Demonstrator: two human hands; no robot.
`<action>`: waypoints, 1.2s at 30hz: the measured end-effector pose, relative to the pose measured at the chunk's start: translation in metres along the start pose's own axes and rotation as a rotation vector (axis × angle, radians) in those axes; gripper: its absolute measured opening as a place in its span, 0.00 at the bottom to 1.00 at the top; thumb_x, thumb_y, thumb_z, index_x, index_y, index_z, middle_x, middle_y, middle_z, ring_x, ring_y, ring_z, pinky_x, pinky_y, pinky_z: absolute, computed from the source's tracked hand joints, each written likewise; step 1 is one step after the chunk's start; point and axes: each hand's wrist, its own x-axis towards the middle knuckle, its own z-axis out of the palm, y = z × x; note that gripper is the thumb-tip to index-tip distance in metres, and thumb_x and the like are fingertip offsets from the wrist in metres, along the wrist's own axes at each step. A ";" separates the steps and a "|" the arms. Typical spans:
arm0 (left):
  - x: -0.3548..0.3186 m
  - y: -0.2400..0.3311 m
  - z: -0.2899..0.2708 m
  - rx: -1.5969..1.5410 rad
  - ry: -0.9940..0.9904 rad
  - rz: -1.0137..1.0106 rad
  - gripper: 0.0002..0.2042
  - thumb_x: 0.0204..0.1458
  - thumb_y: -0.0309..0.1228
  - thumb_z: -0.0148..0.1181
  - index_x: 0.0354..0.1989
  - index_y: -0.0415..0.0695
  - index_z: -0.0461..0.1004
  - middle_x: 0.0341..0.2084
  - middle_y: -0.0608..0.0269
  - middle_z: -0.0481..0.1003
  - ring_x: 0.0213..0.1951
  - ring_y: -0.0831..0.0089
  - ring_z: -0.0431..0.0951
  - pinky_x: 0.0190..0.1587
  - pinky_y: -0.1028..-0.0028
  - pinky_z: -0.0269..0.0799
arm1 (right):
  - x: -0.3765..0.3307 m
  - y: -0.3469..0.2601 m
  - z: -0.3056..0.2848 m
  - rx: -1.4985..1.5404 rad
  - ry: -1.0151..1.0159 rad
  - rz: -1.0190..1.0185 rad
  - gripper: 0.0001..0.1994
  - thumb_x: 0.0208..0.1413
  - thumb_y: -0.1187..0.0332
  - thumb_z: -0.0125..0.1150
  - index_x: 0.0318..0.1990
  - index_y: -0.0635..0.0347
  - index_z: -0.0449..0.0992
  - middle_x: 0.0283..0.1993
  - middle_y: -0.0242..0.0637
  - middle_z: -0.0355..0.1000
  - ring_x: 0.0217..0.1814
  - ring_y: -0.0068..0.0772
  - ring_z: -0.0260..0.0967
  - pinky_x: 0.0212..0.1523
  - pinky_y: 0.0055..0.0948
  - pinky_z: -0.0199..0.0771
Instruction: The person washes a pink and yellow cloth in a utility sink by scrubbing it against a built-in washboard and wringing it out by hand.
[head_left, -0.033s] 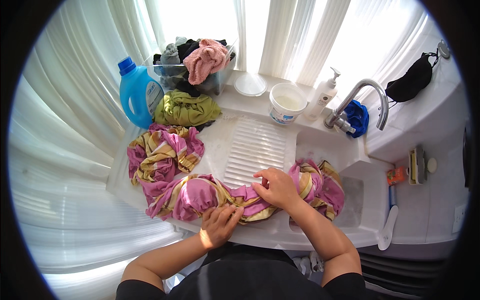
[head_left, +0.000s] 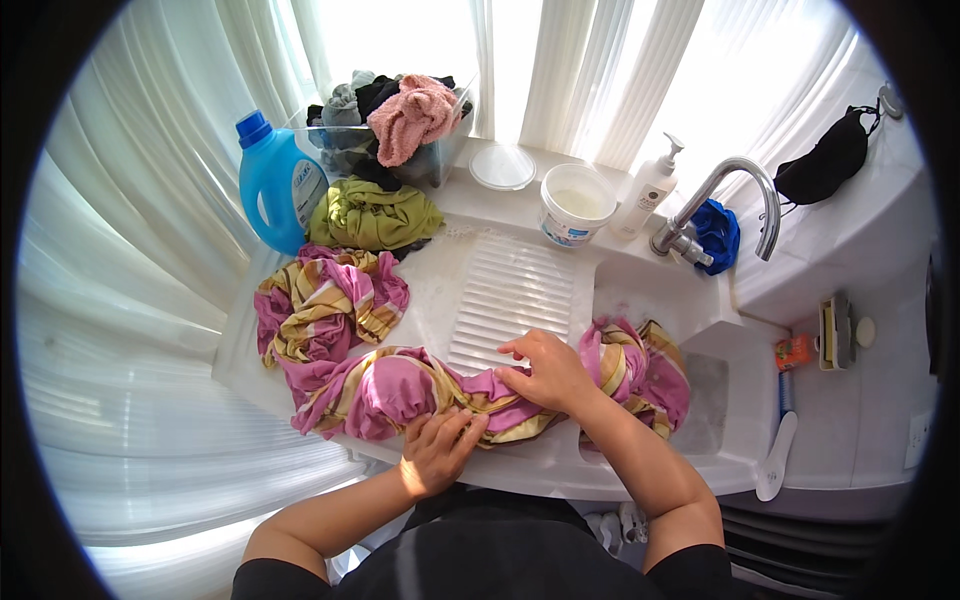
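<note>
A large wet pink-and-yellow striped cloth (head_left: pixel 395 390) is bunched along the front of a white laundry sink (head_left: pixel 425 305). One heap of it lies at the left, and its right end hangs into the basin. My left hand (head_left: pixel 438 446) lies on the cloth near the front rim, fingers stretched over the fabric. To its right, my right hand (head_left: pixel 550 372) is over the twisted middle part, thumb and forefinger apart; its other fingers are partly hidden. The ribbed washboard (head_left: pixel 513 300) shows just beyond the cloth.
Behind are a blue detergent bottle (head_left: pixel 278 185), a green garment (head_left: pixel 375 217), a clear bin of clothes (head_left: pixel 440 150), a lid (head_left: pixel 502 167), a white tub (head_left: pixel 577 205), a pump bottle (head_left: pixel 645 195) and a tap (head_left: pixel 735 180). A white-handled brush (head_left: pixel 777 455) lies on the right rim.
My right hand has shifted very slightly to the left and away from me. My left hand and the cloth look the same.
</note>
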 end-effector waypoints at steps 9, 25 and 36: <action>0.011 -0.008 0.000 -0.132 -0.039 -0.028 0.24 0.41 0.31 0.66 0.51 0.50 0.77 0.45 0.64 0.73 0.48 0.66 0.74 0.56 0.63 0.57 | 0.068 0.005 0.026 0.323 -0.556 0.137 0.12 0.52 0.67 0.67 0.42 0.63 0.83 0.33 0.38 0.81 0.32 0.22 0.74 0.37 0.26 0.74; 0.082 0.010 -0.001 -0.208 -0.019 -0.014 0.16 0.40 0.35 0.71 0.40 0.49 0.77 0.44 0.64 0.74 0.54 0.60 0.70 0.62 0.51 0.49 | 0.040 0.032 -0.019 1.039 0.250 0.388 0.08 0.56 0.69 0.68 0.35 0.67 0.82 0.28 0.33 0.78 0.26 0.17 0.68 0.28 0.18 0.69; 0.170 0.106 0.077 -0.355 -0.133 0.061 0.18 0.42 0.39 0.69 0.42 0.48 0.76 0.46 0.62 0.73 0.56 0.59 0.68 0.61 0.43 0.50 | -0.051 0.091 -0.105 1.243 0.542 0.500 0.08 0.56 0.70 0.68 0.41 0.64 0.81 0.33 0.35 0.79 0.29 0.19 0.72 0.32 0.18 0.75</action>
